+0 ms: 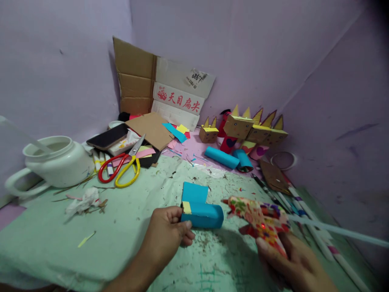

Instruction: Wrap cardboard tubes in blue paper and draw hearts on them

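Observation:
My left hand [167,229] pinches the left end of a blue paper tube [202,215], just above the table. A small yellow paper piece [186,207] sits on the tube near my fingers. Behind the tube a flat blue paper piece [195,192] shows; whether it is joined to the tube I cannot tell. On the right, my right hand [291,259] is wrapped round the handle of a floral-patterned glue gun [261,221]. Its nozzle points left toward the tube, apart from it. A small red light glows on the gun, and a clear glue stick [337,229] extends from its back.
Scissors [121,166] with red and yellow handles lie at left, near a white pot [57,160] and a phone [107,136]. Two blue tubes [221,157] and several cardboard figures [240,126] are at the back. Markers [316,227] lie at right; crumpled tissue [83,202] is at left.

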Motion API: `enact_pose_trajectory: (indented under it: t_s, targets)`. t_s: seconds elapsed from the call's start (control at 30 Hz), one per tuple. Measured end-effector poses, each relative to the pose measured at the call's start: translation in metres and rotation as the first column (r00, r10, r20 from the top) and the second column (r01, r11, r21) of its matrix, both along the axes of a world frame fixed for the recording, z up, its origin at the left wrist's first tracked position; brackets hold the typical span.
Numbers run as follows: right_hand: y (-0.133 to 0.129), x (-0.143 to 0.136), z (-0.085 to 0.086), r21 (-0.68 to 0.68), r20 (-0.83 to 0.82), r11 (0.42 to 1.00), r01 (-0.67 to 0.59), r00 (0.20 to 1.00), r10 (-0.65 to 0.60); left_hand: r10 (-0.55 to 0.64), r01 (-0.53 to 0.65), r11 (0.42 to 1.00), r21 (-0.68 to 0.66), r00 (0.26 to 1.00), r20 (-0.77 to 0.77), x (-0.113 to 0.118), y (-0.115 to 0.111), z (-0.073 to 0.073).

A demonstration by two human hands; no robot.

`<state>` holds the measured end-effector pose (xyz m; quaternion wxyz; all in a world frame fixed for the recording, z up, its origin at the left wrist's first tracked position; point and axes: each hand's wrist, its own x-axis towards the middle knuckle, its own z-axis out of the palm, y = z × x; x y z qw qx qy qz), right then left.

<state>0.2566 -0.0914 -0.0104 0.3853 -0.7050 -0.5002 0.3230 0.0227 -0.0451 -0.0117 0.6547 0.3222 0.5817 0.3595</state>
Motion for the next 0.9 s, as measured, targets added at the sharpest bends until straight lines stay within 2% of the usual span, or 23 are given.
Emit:
enact_pose_trajectory:
  t_s: [0.1, 0.17, 0.27, 0.37, 0.43, 0.47, 0.5, 0.53, 0.57, 0.6, 0.67, 0.77, 0.9]
  targets:
    - [0.029, 0.007, 0.002, -0.016, -0.093, 1.0, 0.019, 0.995, -0.021, 0.0, 0.0, 1.0, 0.003, 1.0, -0.005, -0.001, 0.0, -0.001]
    - [0.047, 0.012, 0.0, -0.062, -0.089, 0.998, 0.011, 0.996, -0.017, -0.002, 0.002, 1.0, 0.006, 1.0, -0.001, -0.001, -0.001, -0.001]
    - [0.065, 0.019, -0.006, -0.107, 0.052, 0.994, -0.001, 0.999, 0.007, -0.004, 0.004, 1.0, 0.011, 1.0, 0.0, -0.002, 0.0, -0.001]
    - [0.069, 0.024, -0.006, -0.118, 0.322, 0.993, 0.014, 0.946, 0.025, -0.005, 0.005, 1.0, 0.017, 1.0, -0.003, -0.002, 0.0, 0.0]
    - [0.064, 0.021, -0.004, -0.03, 0.471, 0.996, 0.086, 0.88, -0.062, -0.006, 0.006, 1.0, 0.02, 1.0, -0.007, -0.002, 0.0, -0.001]
    - [0.06, 0.016, -0.002, 0.05, 0.48, 0.993, 0.109, 0.869, -0.119, -0.008, 0.008, 1.0, 0.022, 1.0, -0.008, -0.003, 0.0, -0.001]
    - [0.055, 0.01, -0.001, 0.128, 0.418, 0.986, 0.105, 0.896, -0.149, -0.01, 0.01, 1.0, 0.024, 1.0, -0.008, -0.003, -0.001, -0.001]
    - [0.05, 0.001, 0.001, 0.175, 0.289, 0.981, 0.081, 0.949, -0.13, -0.011, 0.011, 1.0, 0.027, 1.0, -0.007, -0.003, -0.001, -0.002]
    - [0.046, -0.009, 0.001, 0.153, 0.125, 0.988, 0.016, 0.991, -0.035, -0.011, 0.011, 0.999, 0.031, 1.0, -0.006, -0.003, -0.002, -0.002]
    - [0.041, -0.019, 0.001, 0.105, -0.033, 0.993, -0.06, 0.997, 0.064, -0.01, 0.01, 0.999, 0.034, 1.0, -0.008, -0.004, -0.002, -0.002]
    - [0.036, -0.038, 0.0, 0.007, -0.253, 0.978, -0.209, 0.946, 0.204, -0.006, 0.006, 0.999, 0.037, 1.0, -0.012, -0.004, -0.003, -0.002]
    - [0.035, -0.056, -0.004, 0.043, -0.326, 0.985, -0.166, 0.93, 0.171, -0.01, 0.011, 0.999, 0.035, 1.0, -0.017, -0.005, -0.003, -0.003]
    - [0.035, -0.062, -0.01, -0.052, -0.294, 0.987, -0.153, 0.947, 0.131, -0.02, 0.02, 0.999, 0.034, 1.0, -0.016, -0.005, -0.001, -0.003]
